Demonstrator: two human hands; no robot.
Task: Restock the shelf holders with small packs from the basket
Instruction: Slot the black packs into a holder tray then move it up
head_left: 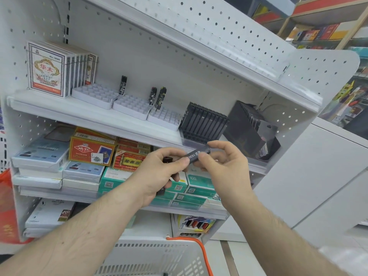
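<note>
Gleaming slim dark printed pack [197,155]

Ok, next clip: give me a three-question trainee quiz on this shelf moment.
1. True or false: both hands grip the dark pack.
2. Which hand also holds extra dark packs? A) left hand B) right hand
3. Fill in: the black slotted holder stands on the ___ shelf, right of the white trays.

Key: 1 true; 2 A; 3 upper.
</note>
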